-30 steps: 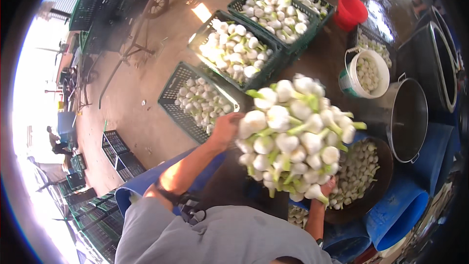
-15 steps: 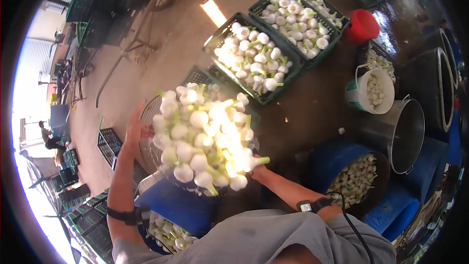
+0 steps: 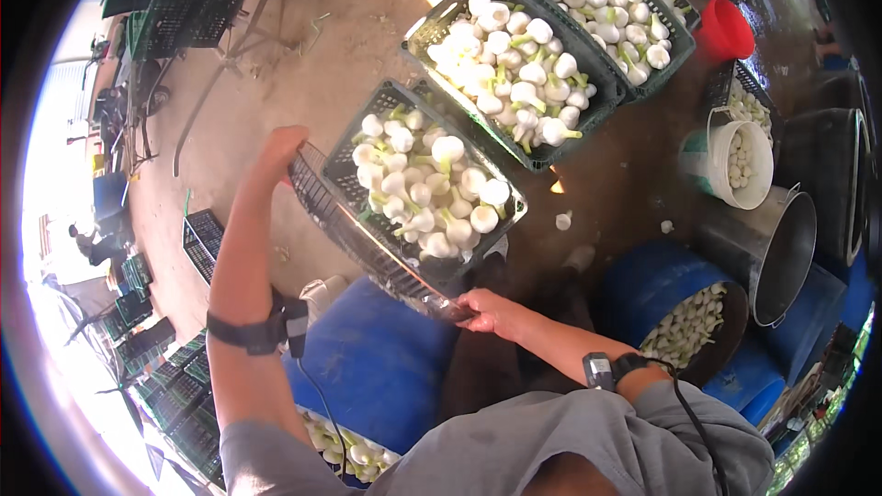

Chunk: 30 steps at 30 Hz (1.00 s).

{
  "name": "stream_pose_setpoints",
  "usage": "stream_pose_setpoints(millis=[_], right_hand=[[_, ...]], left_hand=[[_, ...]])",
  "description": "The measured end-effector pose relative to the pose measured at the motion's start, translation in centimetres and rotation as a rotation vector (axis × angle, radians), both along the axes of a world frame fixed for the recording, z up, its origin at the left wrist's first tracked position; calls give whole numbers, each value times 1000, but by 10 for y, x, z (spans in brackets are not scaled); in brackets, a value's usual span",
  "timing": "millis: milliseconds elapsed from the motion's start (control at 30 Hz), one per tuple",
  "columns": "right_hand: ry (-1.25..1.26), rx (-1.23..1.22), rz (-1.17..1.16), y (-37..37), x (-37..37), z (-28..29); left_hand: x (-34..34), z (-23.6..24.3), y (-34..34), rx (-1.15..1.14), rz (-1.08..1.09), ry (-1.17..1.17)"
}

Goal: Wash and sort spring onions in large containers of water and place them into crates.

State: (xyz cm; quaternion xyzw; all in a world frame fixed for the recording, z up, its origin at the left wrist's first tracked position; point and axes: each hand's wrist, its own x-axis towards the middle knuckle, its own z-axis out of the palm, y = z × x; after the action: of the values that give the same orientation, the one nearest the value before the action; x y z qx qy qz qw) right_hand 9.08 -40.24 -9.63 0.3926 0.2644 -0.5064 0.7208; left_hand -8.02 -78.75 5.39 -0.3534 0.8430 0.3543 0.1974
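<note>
Both my hands grip a round wire basket (image 3: 363, 241), now tipped on its edge against the near side of a dark green plastic crate (image 3: 347, 152). My left hand (image 3: 283, 152) is closed on its far left rim, and my right hand (image 3: 489, 312) holds the rim at the lower right. White garlic bulbs (image 3: 432, 186) with short green stems lie heaped in that crate. The basket's inside is mostly turned from view, and I see no bulbs left in it. One loose bulb (image 3: 563, 220) sits on the floor right of the crate.
Two more garlic-filled crates (image 3: 542, 154) stand beyond, beside a red bucket (image 3: 728, 29). At right are a white bucket (image 3: 740, 165), a steel pot (image 3: 781, 257) and a tipped blue barrel (image 3: 657, 276) holding bulbs. Another blue barrel (image 3: 367, 358) lies by my left arm.
The basket, heaped with garlic half a second ago, has been tipped over the near crate. The bulbs now lie in the crate. Both hands still hold the rim.
</note>
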Motion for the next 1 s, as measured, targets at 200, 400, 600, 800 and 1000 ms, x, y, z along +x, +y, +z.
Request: stream_pose_setpoints(millis=[200,400,600,800,1000], right_hand=[[91,-245,303,5,12,56],[-91,-144,-50,61,20,34],[93,-237,-613,215,18,5],[294,159,-745,344,61,95],[318,906,-1336,441,133,73]], left_hand=[[6,93,47,-198,-147,-139],[11,119,123,-222,-183,-45],[-1,91,251,346,73,348],[3,44,388,676,-138,92],[23,-35,449,580,-389,-184]])
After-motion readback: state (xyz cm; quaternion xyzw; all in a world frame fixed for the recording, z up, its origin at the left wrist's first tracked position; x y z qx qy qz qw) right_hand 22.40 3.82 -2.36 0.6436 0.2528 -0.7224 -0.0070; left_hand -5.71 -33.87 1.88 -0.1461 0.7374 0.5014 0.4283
